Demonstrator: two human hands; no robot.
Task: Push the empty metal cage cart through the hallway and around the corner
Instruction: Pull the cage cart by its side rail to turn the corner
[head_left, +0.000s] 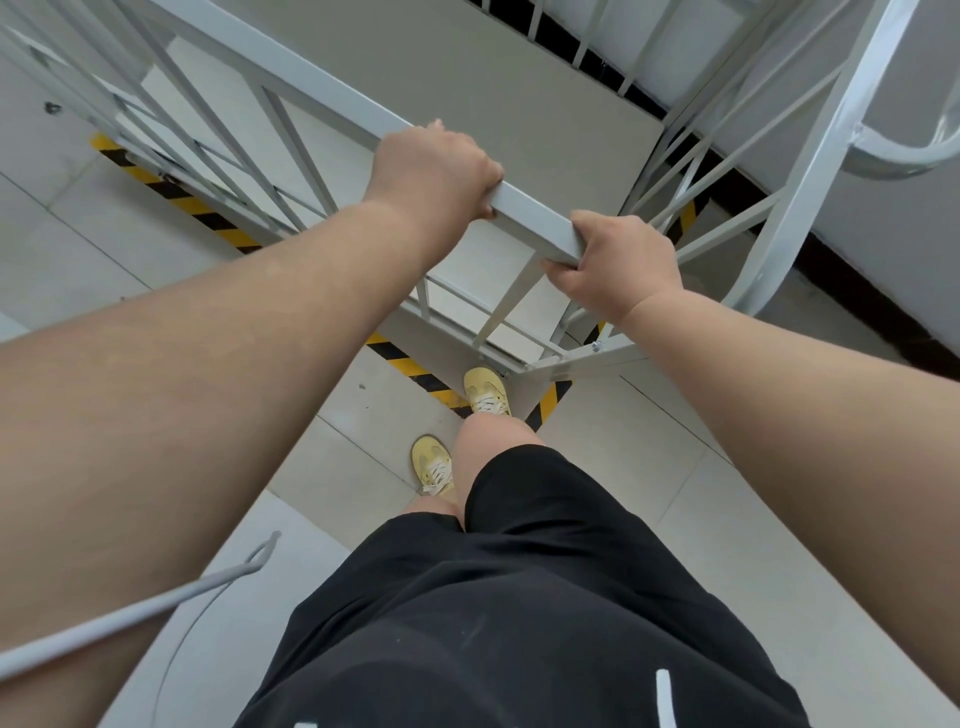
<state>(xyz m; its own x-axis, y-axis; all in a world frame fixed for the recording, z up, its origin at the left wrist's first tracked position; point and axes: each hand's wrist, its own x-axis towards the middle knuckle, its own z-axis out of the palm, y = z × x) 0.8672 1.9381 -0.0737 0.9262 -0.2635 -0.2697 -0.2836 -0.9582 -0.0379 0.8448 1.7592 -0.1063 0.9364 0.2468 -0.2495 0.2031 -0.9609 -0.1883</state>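
A grey metal cage cart (291, 78) fills the upper half of the head view, seen from above. Its flat grey floor panel (467, 78) carries nothing. My left hand (434, 169) is wrapped around the near top rail (530, 213). My right hand (615, 262) grips the same rail a short way to the right, near the cart's corner post. Both arms reach forward from the lower corners. The cart's barred sides slope away at the left and right.
Yellow-and-black hazard tape (171, 189) runs across the pale tiled floor under the cart. A grey wall with a dark baseboard (857, 306) lies close on the right. My yellow shoes (485, 389) stand just behind the cart. A grey cord (130, 613) hangs at lower left.
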